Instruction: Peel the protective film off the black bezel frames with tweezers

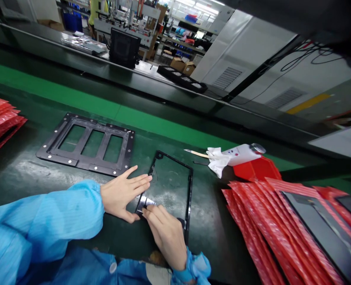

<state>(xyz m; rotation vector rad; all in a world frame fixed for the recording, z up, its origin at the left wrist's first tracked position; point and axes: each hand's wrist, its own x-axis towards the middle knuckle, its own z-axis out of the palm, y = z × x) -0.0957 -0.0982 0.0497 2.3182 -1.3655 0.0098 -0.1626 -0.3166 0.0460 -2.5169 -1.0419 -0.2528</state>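
A thin black rectangular frame [190,184] lies flat on the dark green bench. My left hand [123,192] rests at its left side, fingers spread, the fingertips reaching the frame's edge. At the frame's lower left corner is a shiny silvery piece [146,202]. There my right hand [167,233] is closed, thumb and fingertips pinched together against that corner. What sits between those fingertips is hidden. Behind my left hand lies a thicker black fixture plate [87,141] with three rectangular openings and small round metal dots along its border.
Red bubble bags [252,217] are piled at right, with a dark flat panel [320,229] on top. Other red bags [0,118] sit far left. A white bottle [240,153], crumpled tissue [217,160] and a slim bladed tool [197,153] lie near a red tray [258,169].
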